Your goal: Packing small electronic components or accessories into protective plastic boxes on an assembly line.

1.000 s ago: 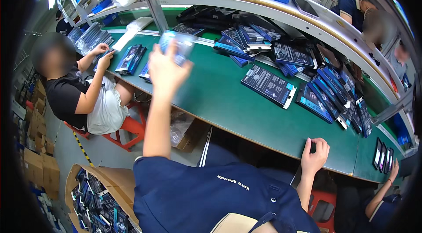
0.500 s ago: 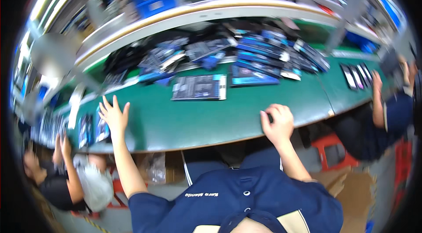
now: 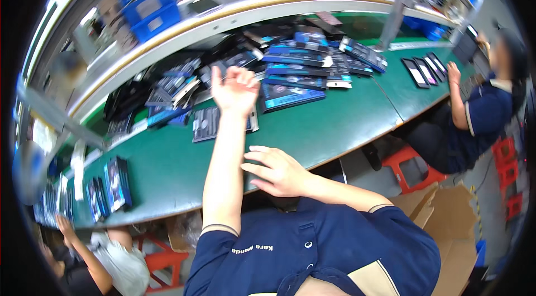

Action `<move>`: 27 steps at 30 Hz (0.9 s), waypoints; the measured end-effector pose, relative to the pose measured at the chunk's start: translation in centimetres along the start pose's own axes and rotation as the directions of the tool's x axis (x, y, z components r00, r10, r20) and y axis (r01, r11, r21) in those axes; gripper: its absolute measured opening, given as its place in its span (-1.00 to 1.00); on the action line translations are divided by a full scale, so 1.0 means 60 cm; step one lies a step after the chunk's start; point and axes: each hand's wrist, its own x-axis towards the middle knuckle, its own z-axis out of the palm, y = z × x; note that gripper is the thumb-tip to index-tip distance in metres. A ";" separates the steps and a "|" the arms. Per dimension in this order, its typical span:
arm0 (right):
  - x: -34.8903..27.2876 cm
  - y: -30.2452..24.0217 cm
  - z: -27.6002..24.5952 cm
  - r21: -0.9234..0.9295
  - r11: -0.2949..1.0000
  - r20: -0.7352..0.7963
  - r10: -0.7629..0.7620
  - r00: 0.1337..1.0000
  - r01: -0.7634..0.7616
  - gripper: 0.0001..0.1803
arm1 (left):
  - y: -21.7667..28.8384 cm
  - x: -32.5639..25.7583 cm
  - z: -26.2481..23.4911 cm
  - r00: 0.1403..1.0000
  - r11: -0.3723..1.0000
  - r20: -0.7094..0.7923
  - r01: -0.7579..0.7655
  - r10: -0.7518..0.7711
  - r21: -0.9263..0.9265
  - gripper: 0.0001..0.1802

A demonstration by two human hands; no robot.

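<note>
Head view: the green workbench point(image 3: 167, 162) is the largest thing, with bare surface reaching left of the box pile point(image 3: 296, 61) and along its near side, and a narrower clear patch right of it; its front edge curves past the waist, nearer the body than the pile; a white shelf point(image 3: 234, 19) bounds the room behind the pile; the pile holds dark blue and black boxes, overlapping too much for a sure count; two co-workers sit along this side, one person point(image 3: 95, 262) far left of the pile and another person point(image 3: 486, 111) far right; one brown carton point(image 3: 458, 246) shows right of the pile, close to the body; two metal posts, a left post point(image 3: 61, 120) and a right post point(image 3: 393, 22), flank the pile and stand in the way; two blue bins point(image 3: 146, 14) sit on the shelf, behind and left of the pile; the left hand point(image 3: 237, 92) is at the pile's near side, fingers half curled, thumb apart, nothing seen in it; the right hand point(image 3: 279, 170) is nearer the body, fingers loosely spread, gripping nothing, just beside the left forearm point(image 3: 226, 173); one flat box point(image 3: 205, 124) lies just in front of the pile, partly behind that forearm; four dark slabs point(image 3: 416, 74) lie right of the pile.
</note>
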 end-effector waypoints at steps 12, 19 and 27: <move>0.089 0.024 0.014 -0.163 0.985 0.243 0.103 0.965 -0.064 -0.36 | 0.038 -0.010 -0.063 0.990 0.999 -0.138 -0.038 0.034 -0.027 -0.25; 0.106 0.045 0.014 -0.114 0.986 0.372 -0.074 0.925 0.125 -0.32 | 0.035 0.010 -0.069 0.978 1.000 -0.208 -0.021 0.016 -0.022 -0.30; 0.130 0.092 0.015 0.113 0.893 0.395 -0.442 0.805 0.435 -0.30 | 0.028 0.002 -0.053 0.997 0.997 -0.041 0.069 -0.070 -0.019 -0.34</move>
